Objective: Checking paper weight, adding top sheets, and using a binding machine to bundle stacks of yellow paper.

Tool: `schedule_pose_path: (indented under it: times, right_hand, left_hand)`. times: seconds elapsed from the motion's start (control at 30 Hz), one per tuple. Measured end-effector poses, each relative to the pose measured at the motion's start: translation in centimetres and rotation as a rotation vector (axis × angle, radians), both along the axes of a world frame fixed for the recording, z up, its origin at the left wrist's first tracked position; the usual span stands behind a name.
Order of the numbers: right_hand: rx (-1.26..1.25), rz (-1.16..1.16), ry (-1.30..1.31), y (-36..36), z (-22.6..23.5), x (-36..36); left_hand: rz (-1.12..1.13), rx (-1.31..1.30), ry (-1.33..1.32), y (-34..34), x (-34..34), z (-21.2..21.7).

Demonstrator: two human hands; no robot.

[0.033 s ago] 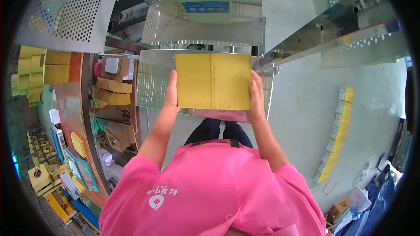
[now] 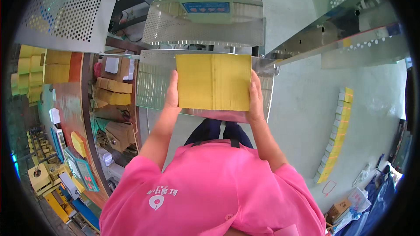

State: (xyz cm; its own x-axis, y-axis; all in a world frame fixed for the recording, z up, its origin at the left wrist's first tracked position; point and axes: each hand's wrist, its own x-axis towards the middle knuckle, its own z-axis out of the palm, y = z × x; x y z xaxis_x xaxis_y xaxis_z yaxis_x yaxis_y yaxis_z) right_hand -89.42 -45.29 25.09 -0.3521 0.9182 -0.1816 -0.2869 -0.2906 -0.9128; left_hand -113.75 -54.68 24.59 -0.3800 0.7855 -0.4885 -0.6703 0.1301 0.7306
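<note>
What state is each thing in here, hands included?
Left hand: holding the left side of the yellow paper stack.
Right hand: holding its right side.
Yellow paper stack: held between them, edges fairly even; any support beneath is hidden.
Digital display: lit, red digits showing.
Small yellow bundle: lying on the red-brown worktop.
Yellow-and-white bundles: lined up on the floor.
Blue sheeting: crumpled.

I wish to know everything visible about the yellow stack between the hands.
The yellow stack is a rectangular block, apparently of thin paper-like pieces pressed together. Fine lines and a darker seam near its middle run front to back. The left hand and right hand hold its opposite sides, above a shiny tray; contact with it is unclear.
</note>
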Motion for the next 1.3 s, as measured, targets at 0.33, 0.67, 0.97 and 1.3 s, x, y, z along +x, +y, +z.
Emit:
schedule_pose_path:
  times: [0.33,0.67,0.97,1.3]
  right_hand:
    - [-0.003,-0.079,-0.003,4.0,1.6,-3.2]
    - [-0.043,-0.055,0.041,8.6,1.6,-5.7]
    - [-0.069,-0.032,0.051,9.2,1.1,-5.7]
    - [-0.036,0.000,0.080,9.1,1.0,-5.0]
  left_hand:
    - [-0.162,0.173,0.046,7.2,-2.0,1.3]
    - [-0.154,0.240,0.104,10.3,-4.2,2.4]
    - [-0.116,0.206,0.201,10.3,-2.9,2.1]
    - [-0.136,0.140,0.198,10.1,-2.9,1.3]
